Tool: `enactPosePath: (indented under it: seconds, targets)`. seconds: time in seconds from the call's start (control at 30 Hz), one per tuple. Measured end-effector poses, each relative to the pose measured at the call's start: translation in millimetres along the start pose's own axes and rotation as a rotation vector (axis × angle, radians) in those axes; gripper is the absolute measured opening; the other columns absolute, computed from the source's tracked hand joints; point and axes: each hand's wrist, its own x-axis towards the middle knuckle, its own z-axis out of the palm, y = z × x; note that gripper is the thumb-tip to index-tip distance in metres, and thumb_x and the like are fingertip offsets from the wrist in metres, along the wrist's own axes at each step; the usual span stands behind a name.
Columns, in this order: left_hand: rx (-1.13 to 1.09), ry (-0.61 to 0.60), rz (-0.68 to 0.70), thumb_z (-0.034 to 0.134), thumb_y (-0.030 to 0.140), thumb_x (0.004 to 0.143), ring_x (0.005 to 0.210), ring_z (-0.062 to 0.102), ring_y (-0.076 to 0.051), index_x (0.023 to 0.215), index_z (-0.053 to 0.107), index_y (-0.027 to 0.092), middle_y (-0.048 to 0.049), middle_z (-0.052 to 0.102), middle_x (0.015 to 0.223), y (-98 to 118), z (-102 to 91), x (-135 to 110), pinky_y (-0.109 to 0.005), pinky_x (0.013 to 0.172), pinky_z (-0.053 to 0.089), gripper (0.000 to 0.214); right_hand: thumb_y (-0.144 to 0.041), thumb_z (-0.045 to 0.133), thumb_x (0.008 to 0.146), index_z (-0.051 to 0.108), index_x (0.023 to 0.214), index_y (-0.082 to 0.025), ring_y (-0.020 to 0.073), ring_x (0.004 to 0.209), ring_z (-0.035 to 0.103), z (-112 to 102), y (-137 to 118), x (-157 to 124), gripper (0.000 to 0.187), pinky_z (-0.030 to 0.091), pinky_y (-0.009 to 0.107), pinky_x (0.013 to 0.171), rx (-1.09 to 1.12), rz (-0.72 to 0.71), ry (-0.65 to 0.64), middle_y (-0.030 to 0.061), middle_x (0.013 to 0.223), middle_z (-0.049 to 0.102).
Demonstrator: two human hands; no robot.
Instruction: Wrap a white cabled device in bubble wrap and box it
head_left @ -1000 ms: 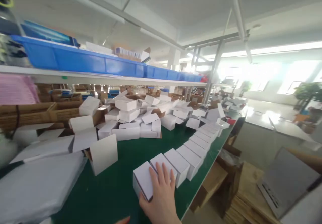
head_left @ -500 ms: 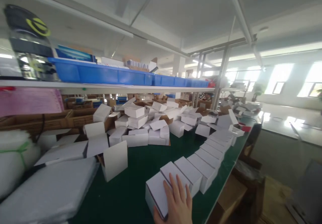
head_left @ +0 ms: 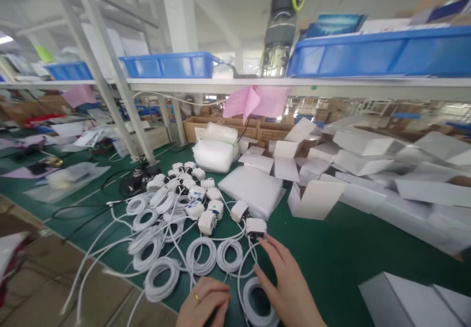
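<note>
Your hands among the white cables

Your left hand (head_left: pixel 204 302) (ring on one finger) curls loosely at 6 o'clock, grasping nothing visible; your right hand (head_left: pixel 290 288) lies open, fingertips touching the white adapter (head_left: pixel 255 226) at 12 o'clock, coiled cables (head_left: pixel 200 255) beyond.
</note>
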Motion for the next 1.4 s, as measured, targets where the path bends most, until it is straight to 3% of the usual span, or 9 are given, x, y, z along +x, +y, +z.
enactPosePath:
  seconds: [0.17, 0.27, 0.5, 0.7, 0.83, 0.97, 1.1, 1.33, 1.4]
  targets:
    - [0.082, 0.125, -0.151, 0.056, 0.014, 0.098, 0.096, 0.068, -0.017, 0.101, 0.067, 0.022, -0.0054, 0.071, 0.101, -2, -20.7, -2, -0.026, 0.087, 0.057, 0.014, -0.040, 0.063, 0.099, 0.052, 0.137, -0.002, 0.0407, 0.108, 0.061, 10, 1, 68, 0.054, 0.055, 0.053, 0.089, -0.091, 0.177, -0.143, 0.0241, 0.123, 0.061]
    - [0.097, 0.144, -0.155, 0.056, 0.014, 0.098, 0.095, 0.068, -0.017, 0.100, 0.068, 0.022, -0.0048, 0.071, 0.101, -4, -22.4, 0, -0.027, 0.086, 0.056, 0.015, -0.033, 0.067, 0.095, 0.059, 0.127, -0.006, 0.0381, 0.098, 0.064, 19, 0, 81, 0.043, 0.056, 0.047, 0.079, -0.071, 0.179, -0.208, 0.0193, 0.108, 0.063]
    - [0.159, 0.203, -0.177, 0.054, 0.020, 0.100, 0.096, 0.068, -0.018, 0.101, 0.068, 0.024, -0.0047, 0.070, 0.103, -17, -31.0, 7, -0.028, 0.083, 0.058, 0.015, -0.021, 0.055, 0.078, 0.062, 0.129, -0.016, 0.0261, 0.122, 0.058, -4, 62, 48, 0.051, 0.047, 0.035, 0.107, 0.029, 0.092, -0.322, 0.0116, 0.133, 0.058]
    - [0.289, 0.146, -0.344, 0.055, 0.024, 0.095, 0.114, 0.063, -0.025, 0.114, 0.064, 0.023, -0.0087, 0.065, 0.119, -60, -30.9, 34, -0.042, 0.100, 0.055, 0.021, -0.026, 0.053, 0.069, 0.071, 0.117, -0.018, 0.0425, 0.104, 0.066, -39, 143, 20, 0.053, 0.056, 0.055, 0.090, -0.208, 0.304, -0.217, 0.0198, 0.120, 0.065]
    - [0.355, 0.098, -0.445, 0.064, 0.024, 0.089, 0.125, 0.056, -0.031, 0.127, 0.057, 0.019, -0.0130, 0.060, 0.129, -88, -16.8, 69, -0.052, 0.109, 0.047, 0.039, -0.030, 0.042, 0.078, 0.062, 0.130, -0.004, 0.0542, 0.118, 0.052, -36, 110, 27, 0.061, 0.044, 0.072, 0.092, -0.258, 0.237, 0.023, 0.0313, 0.133, 0.052]
    - [0.391, -0.043, -0.504, 0.071, 0.019, 0.082, 0.124, 0.056, -0.034, 0.129, 0.060, 0.015, -0.0155, 0.061, 0.128, -90, -2.5, 90, -0.052, 0.109, 0.047, 0.048, -0.037, 0.037, 0.095, 0.057, 0.134, -0.012, 0.0319, 0.123, 0.056, -11, 48, 58, 0.051, 0.050, 0.045, 0.104, -0.080, 0.079, -0.010, 0.0172, 0.135, 0.056]
    - [0.393, -0.140, -0.529, 0.069, 0.017, 0.085, 0.124, 0.055, -0.036, 0.135, 0.058, 0.012, -0.0178, 0.060, 0.128, -67, 4.1, 85, -0.051, 0.108, 0.046, 0.052, -0.030, 0.053, 0.097, 0.050, 0.140, -0.014, 0.0281, 0.123, 0.055, 21, 9, 98, 0.047, 0.048, 0.036, 0.105, 0.005, 0.028, -0.069, 0.0142, 0.134, 0.057]
    - [0.305, -0.269, -0.557, 0.078, 0.010, 0.072, 0.125, 0.056, -0.033, 0.143, 0.054, 0.016, -0.0123, 0.064, 0.132, -32, -0.7, 61, -0.045, 0.114, 0.042, 0.075, -0.022, 0.070, 0.091, 0.053, 0.133, -0.013, 0.0295, 0.107, 0.062, 49, -1, 123, 0.046, 0.050, 0.035, 0.095, 0.046, 0.032, -0.176, 0.0128, 0.116, 0.062]
    - [0.287, -0.247, -0.591, 0.073, 0.012, 0.076, 0.117, 0.061, -0.031, 0.132, 0.062, 0.017, -0.0099, 0.068, 0.123, -31, -11.1, 59, -0.043, 0.107, 0.047, 0.057, -0.020, 0.073, 0.088, 0.054, 0.131, -0.016, 0.0271, 0.109, 0.061, 43, 5, 113, 0.047, 0.049, 0.033, 0.097, 0.058, 0.007, -0.202, 0.0098, 0.117, 0.062]
